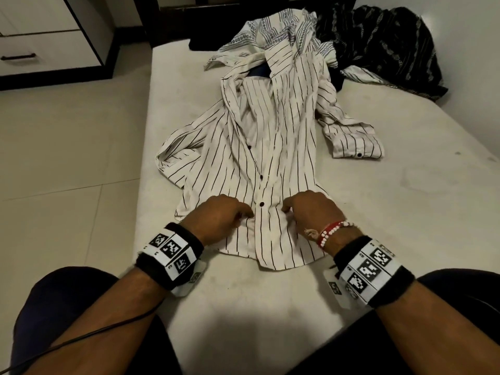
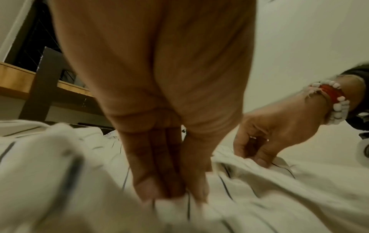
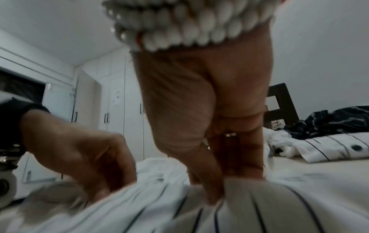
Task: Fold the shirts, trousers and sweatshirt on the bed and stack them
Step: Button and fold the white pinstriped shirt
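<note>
- Nothing looks folded or stacked yet on the pale bare mattress bed [image 1: 405, 212].
- Lying lengthwise down its middle, the white button-front shirt with thin dark stripes [image 1: 270, 136] is only being laid out, judging by its rumpled sleeves.
- Behind it wait a black patterned garment [image 1: 384, 47] and a white printed shirt [image 1: 259, 28].
- Near the hem, the left hand [image 1: 219, 215] and right hand [image 1: 313, 209] each pinch striped cloth with curled fingers [image 2: 159, 186].
</note>
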